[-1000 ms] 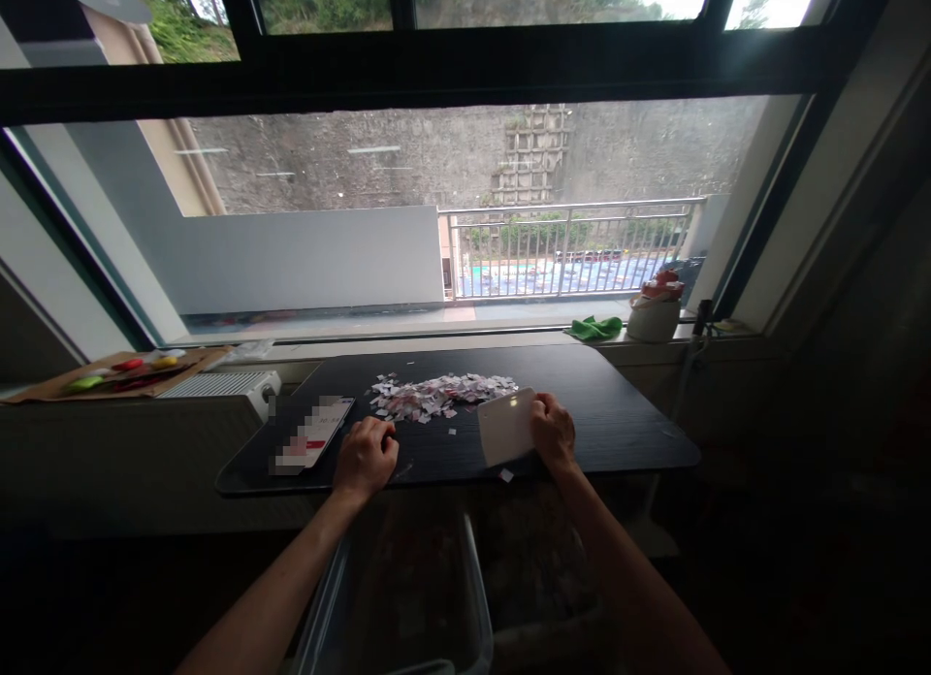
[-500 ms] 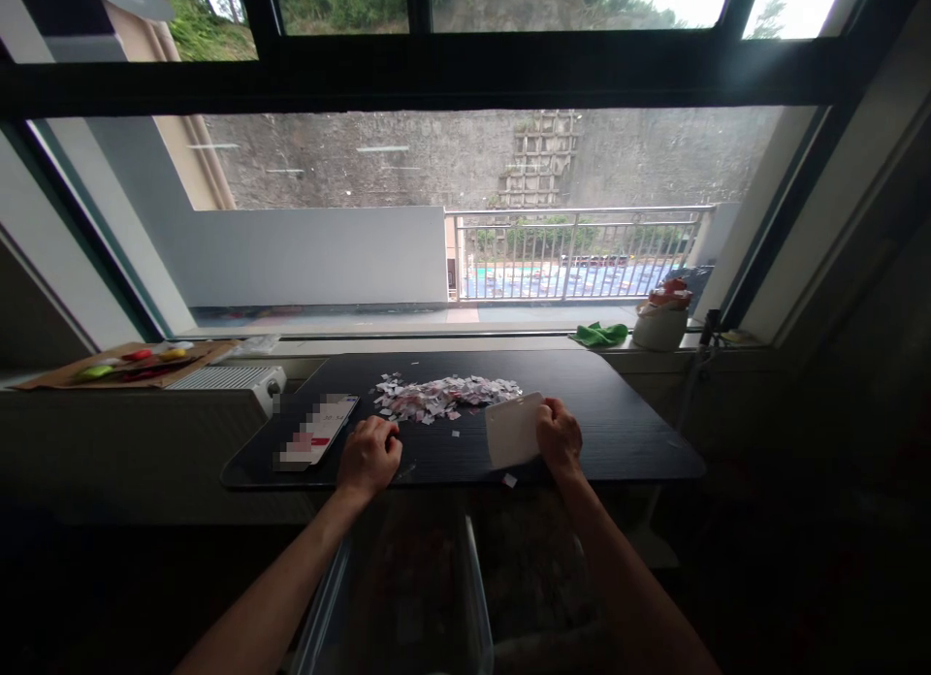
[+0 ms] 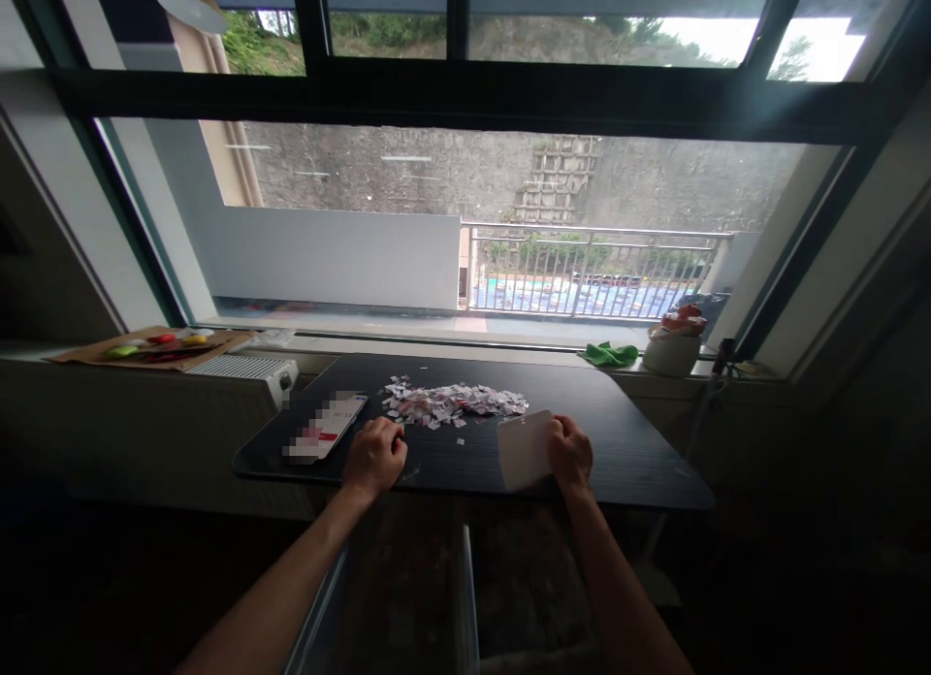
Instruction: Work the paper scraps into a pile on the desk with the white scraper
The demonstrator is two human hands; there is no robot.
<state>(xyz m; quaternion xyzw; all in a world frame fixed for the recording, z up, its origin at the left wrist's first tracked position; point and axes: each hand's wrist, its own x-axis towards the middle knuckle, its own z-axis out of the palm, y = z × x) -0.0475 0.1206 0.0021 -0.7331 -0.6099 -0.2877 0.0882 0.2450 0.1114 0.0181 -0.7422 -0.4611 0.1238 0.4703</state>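
My right hand [image 3: 571,452] is closed around the right side of a flat white scraper [image 3: 525,450], held tilted at the near edge of the table. My left hand [image 3: 375,456] rests on the table's near edge with its fingers curled, and nothing shows in them. Beyond both hands lies a long heap of small white and pinkish paper pieces [image 3: 447,401]. A single loose paper piece [image 3: 461,441] lies nearer me, between the hands. To the left of my left hand is a phone [image 3: 331,431], its screen partly blurred out.
The dark table [image 3: 626,462] stands by a large window. Below its front edge is a clear plastic bin [image 3: 469,588]. The sill holds a green cloth [image 3: 611,354] and a pale pot [image 3: 673,353]. A radiator [image 3: 251,369] and a brown board [image 3: 94,347] with colourful items are at left.
The view has tilted slightly. My right hand has drawn the scraper a little towards the near edge. The paper piece seen there earlier is no longer visible. My left hand stays in place.
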